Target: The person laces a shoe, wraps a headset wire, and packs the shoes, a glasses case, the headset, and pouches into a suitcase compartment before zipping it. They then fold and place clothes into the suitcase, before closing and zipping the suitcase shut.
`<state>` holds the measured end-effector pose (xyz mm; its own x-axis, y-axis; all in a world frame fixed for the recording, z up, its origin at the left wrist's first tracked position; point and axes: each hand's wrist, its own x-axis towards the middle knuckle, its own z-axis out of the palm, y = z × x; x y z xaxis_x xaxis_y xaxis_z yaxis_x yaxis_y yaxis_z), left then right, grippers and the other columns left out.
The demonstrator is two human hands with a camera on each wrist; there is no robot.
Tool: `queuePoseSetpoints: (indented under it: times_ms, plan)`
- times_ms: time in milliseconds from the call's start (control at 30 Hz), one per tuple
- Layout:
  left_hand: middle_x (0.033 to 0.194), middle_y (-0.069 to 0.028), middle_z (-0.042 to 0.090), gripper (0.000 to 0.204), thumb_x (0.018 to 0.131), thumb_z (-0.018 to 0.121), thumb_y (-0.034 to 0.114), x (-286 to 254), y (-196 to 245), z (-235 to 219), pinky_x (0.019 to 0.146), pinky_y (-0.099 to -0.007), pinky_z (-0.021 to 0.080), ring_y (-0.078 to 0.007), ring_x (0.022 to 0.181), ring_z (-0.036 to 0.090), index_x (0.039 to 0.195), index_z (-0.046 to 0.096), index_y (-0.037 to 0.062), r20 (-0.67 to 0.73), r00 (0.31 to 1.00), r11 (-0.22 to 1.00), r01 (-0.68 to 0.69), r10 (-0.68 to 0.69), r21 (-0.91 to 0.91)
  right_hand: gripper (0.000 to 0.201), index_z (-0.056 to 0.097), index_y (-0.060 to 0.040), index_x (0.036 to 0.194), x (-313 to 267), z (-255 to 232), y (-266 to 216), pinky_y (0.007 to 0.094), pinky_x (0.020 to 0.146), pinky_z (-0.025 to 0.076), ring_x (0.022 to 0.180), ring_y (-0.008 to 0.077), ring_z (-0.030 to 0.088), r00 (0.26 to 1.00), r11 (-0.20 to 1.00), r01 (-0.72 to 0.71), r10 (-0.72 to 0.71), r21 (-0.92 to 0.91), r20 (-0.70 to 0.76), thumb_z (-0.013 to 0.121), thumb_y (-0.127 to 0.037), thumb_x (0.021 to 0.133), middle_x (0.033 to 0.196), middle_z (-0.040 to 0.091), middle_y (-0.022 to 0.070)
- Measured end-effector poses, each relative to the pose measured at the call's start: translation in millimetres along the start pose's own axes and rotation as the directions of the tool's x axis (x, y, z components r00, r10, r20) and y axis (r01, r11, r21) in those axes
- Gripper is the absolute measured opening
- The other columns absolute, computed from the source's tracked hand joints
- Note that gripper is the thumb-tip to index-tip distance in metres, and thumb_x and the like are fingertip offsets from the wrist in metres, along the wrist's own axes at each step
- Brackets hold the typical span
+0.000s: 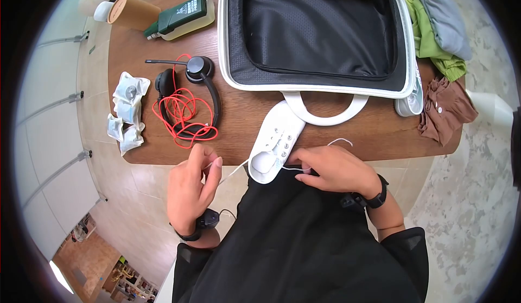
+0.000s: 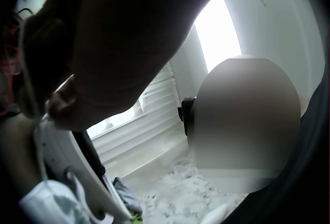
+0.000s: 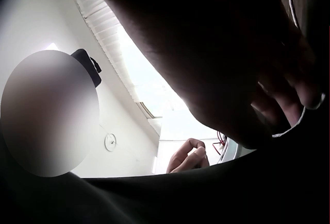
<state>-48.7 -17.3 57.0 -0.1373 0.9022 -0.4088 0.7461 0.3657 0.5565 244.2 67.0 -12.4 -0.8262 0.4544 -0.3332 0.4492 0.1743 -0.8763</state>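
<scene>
A white shoe [image 1: 275, 135] lies at the table's front edge, its heel toward the person and its toe under the case's handle. The left hand [image 1: 191, 186], left of the shoe, pinches one end of a white lace [image 1: 236, 169] drawn out from the shoe. On the other side, the right hand [image 1: 336, 170] holds the other lace between curled fingers, close beside the shoe's opening; that lace's loose tip [image 1: 341, 140] sticks up behind the hand. In the left wrist view the shoe [image 2: 51, 203] shows at the bottom left, the lace running up to the dark left hand [image 2: 51, 54].
An open case [image 1: 320, 80] with a white handle [image 1: 325, 120] stands behind the shoe. To the left lie a headset with red cable [image 1: 184, 113], wrapped packets [image 1: 129, 105], a green bottle [image 1: 182, 20] and a brown cup [image 1: 133, 13]. Folded clothes [image 1: 442, 107] lie right.
</scene>
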Motion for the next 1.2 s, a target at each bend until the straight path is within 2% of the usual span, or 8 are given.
queuePoseSetpoints:
  times_ms: [167, 233, 433, 500, 700, 833, 933, 1200]
  plan:
    - [0.071, -0.0121, 0.063, 0.012, 0.099, 0.065, 0.007, 2, 0, -1, 0.059, -0.0391, 0.049, -0.0319, 0.062, 0.066, 0.101, 0.055, 0.0020, -0.056, 0.996, 0.998, 0.064, -0.065, -0.018, 0.021, 0.067, -0.0021, 0.094, -2, -10, -6, 0.0468, 0.072, 0.052, 0.079, 0.0369, 0.067, 0.991, 0.999, -0.009, 0.003, 0.042, 0.137, 0.066, -0.023, 0.099, 0.081, 0.069, 0.0158]
    - [0.071, -0.0125, 0.064, 0.011, 0.099, 0.064, 0.007, 5, -13, 2, 0.059, -0.0372, 0.049, -0.0309, 0.062, 0.067, 0.102, 0.056, 0.0015, -0.225, 0.969, 0.992, -0.082, 0.101, 0.093, 0.020, 0.069, -0.0067, 0.089, -6, -15, -8, 0.0390, 0.064, 0.047, 0.067, 0.0298, 0.062, 0.999, 0.999, -0.001, 0.000, 0.042, 0.039, 0.067, -0.024, 0.098, 0.073, 0.065, 0.0094]
    - [0.082, -0.0123, 0.071, 0.009, 0.101, 0.065, 0.009, 0, -20, -2, 0.065, -0.0344, 0.053, -0.0251, 0.072, 0.072, 0.102, 0.061, 0.0009, -0.415, 0.909, 0.989, 0.099, -0.046, 0.109, 0.017, 0.069, -0.0039, 0.093, -16, -34, -19, 0.0395, 0.064, 0.048, 0.067, 0.0285, 0.063, 0.996, 0.971, -0.067, 0.080, 0.229, -0.048, 0.066, -0.020, 0.098, 0.071, 0.064, 0.0105]
    - [0.079, -0.0111, 0.071, 0.008, 0.101, 0.065, 0.008, 6, -24, -1, 0.060, -0.0337, 0.050, -0.0245, 0.063, 0.068, 0.102, 0.062, 0.0008, -0.479, 0.809, 0.940, -0.288, 0.341, 0.183, 0.015, 0.070, -0.0042, 0.093, -18, -33, -15, 0.0375, 0.063, 0.048, 0.065, 0.0256, 0.062, 0.994, 0.976, -0.058, 0.076, 0.210, -0.076, 0.066, -0.018, 0.097, 0.071, 0.064, 0.0090]
    - [0.067, -0.0066, 0.064, 0.009, 0.094, 0.068, 0.004, -8, -20, -8, 0.051, -0.0310, 0.041, -0.0180, 0.051, 0.053, 0.095, 0.060, 0.0011, -0.178, 0.977, 0.992, -0.112, 0.119, 0.050, 0.012, 0.071, -0.0045, 0.092, -28, -44, -17, 0.0322, 0.060, 0.045, 0.061, 0.0187, 0.058, 0.991, 0.971, -0.099, 0.117, 0.216, -0.069, 0.066, -0.014, 0.096, 0.069, 0.062, 0.0059]
    - [0.061, -0.0030, 0.057, 0.010, 0.093, 0.068, 0.004, -15, -24, -14, 0.049, -0.0278, 0.034, -0.0123, 0.049, 0.045, 0.091, 0.058, 0.0019, -0.089, 0.991, 0.992, -0.108, 0.103, -0.061, 0.012, 0.074, -0.0037, 0.088, -32, -41, -12, 0.0267, 0.053, 0.034, 0.056, 0.0075, 0.044, 0.973, 0.971, -0.055, 0.105, 0.233, -0.206, 0.069, -0.012, 0.094, 0.065, 0.056, 0.0003]
    - [0.057, -0.0021, 0.052, 0.011, 0.093, 0.068, 0.003, -15, -28, -9, 0.048, -0.0263, 0.031, -0.0089, 0.048, 0.039, 0.090, 0.057, 0.0023, -0.134, 0.982, 0.965, -0.156, 0.130, -0.209, 0.013, 0.073, -0.0037, 0.089, -34, -46, -11, 0.0306, 0.057, 0.042, 0.058, 0.0156, 0.053, 0.971, 0.973, -0.107, 0.146, 0.202, -0.189, 0.068, -0.015, 0.095, 0.067, 0.063, 0.0058]
    - [0.058, -0.0016, 0.043, 0.014, 0.089, 0.074, 0.006, -14, -46, 1, 0.049, -0.0289, 0.031, -0.0105, 0.050, 0.037, 0.090, 0.060, 0.0041, -0.084, 0.996, 0.995, -0.014, 0.005, -0.104, 0.013, 0.076, -0.0027, 0.088, -44, -43, 15, 0.0289, 0.054, 0.040, 0.055, 0.0123, 0.050, 0.956, 0.970, -0.104, 0.158, 0.221, -0.245, 0.071, -0.014, 0.092, 0.066, 0.064, 0.0062]
